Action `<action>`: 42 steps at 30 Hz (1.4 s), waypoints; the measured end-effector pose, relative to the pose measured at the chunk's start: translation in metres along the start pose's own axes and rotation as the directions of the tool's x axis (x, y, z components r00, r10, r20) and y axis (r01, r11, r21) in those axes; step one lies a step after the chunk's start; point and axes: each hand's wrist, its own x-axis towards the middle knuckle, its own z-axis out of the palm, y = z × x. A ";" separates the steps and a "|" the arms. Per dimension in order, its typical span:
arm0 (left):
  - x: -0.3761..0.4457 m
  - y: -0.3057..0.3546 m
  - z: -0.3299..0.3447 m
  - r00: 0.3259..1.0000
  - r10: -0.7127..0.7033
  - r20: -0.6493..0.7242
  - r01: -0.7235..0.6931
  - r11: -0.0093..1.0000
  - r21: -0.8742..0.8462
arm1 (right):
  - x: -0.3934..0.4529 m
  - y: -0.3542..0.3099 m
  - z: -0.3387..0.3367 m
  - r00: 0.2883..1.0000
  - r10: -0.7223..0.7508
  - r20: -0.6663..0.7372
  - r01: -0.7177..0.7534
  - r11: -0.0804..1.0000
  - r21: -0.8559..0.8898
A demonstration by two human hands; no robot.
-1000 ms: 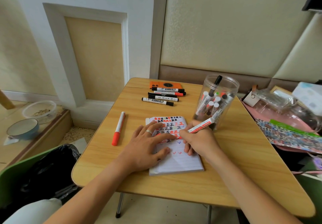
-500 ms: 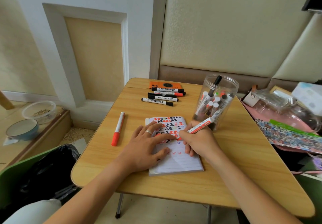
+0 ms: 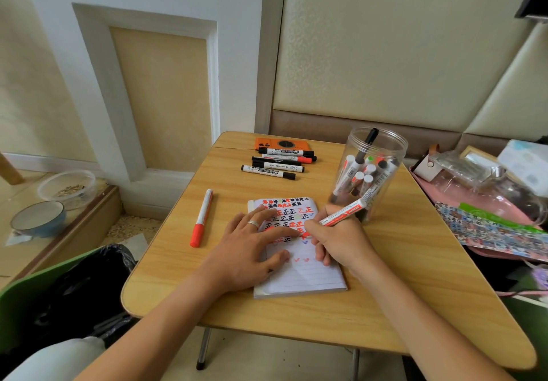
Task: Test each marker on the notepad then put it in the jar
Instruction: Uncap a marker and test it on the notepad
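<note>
**Now writing on the notepad, red marker in my right hand**

Nearest to me, the notepad (image 3: 299, 277) lies flat on the wooden table (image 3: 415, 277), its lower lined part bare apart from a few small red and purple ticks. My left hand (image 3: 252, 250) lies spread on the pad's left side, fingers straight and pressing the paper down, a ring on one finger. My right hand (image 3: 341, 241) curls around a red-and-white marker (image 3: 344, 212), thumb and fingers pinching it low on the barrel; its tip meets the page just beside my left forefinger, and the barrel slants up and away to the right, toward the jar. The upper half of the pad is filled with rows of red and black characters and star-like marks.

Left of the pad, well apart from my hands, a capped red marker (image 3: 202, 218) lies on the table, its red cap toward me.

Further back and to the right stands the clear plastic jar (image 3: 370, 173), lid off, just behind my right hand, holding a cluster of markers standing on end, one black one poking above the rim.

At the far edge, four loose markers (image 3: 275, 163) lie side by side, just in front of a flat orange device (image 3: 281, 144).
</note>
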 end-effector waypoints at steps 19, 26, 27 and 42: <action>-0.002 0.002 -0.002 1.000 -0.006 0.005 0.006 1.000 -0.011 | -0.007 -0.006 0.001 0.998 -0.041 0.052 0.046 0.993 -0.110; -0.001 0.001 -0.002 1.000 0.003 0.004 -0.003 1.000 -0.012 | -0.004 -0.004 -0.003 1.000 -0.002 -0.019 -0.001 0.993 -0.116; -0.001 0.001 -0.002 1.000 0.007 0.003 -0.007 1.000 -0.011 | -0.004 -0.004 -0.003 1.000 -0.002 -0.016 0.000 0.993 -0.118; -0.001 0.002 0.000 0.939 -0.074 -0.336 0.026 0.989 -0.143 | -0.009 -0.012 0.014 0.995 -0.036 0.097 0.007 0.957 0.288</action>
